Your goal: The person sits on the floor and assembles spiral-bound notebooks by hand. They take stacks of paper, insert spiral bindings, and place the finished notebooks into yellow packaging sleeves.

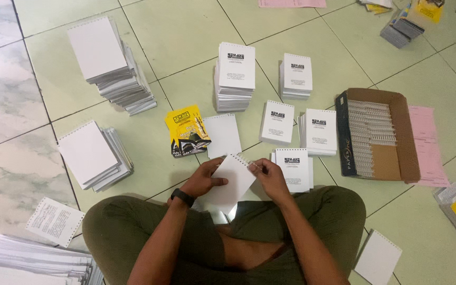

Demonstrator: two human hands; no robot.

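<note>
Right hand (pixel 271 178) fingertips pinch the top punched edge of the white notepad (pixel 231 182), at its upper right corner where a wire coil (pixel 245 161) sits. Left hand (pixel 205 179) grips the pad's left side, thumb across the face. The pad lies in lower centre frame, above the crossed legs, its long axis tilted from lower left to upper right. The coil end is nearer the right hand. Outward: a cardboard box of spiral coils (pixel 377 134) at right centre; stacks of printed pads (pixel 236 76) at upper centre.
</note>
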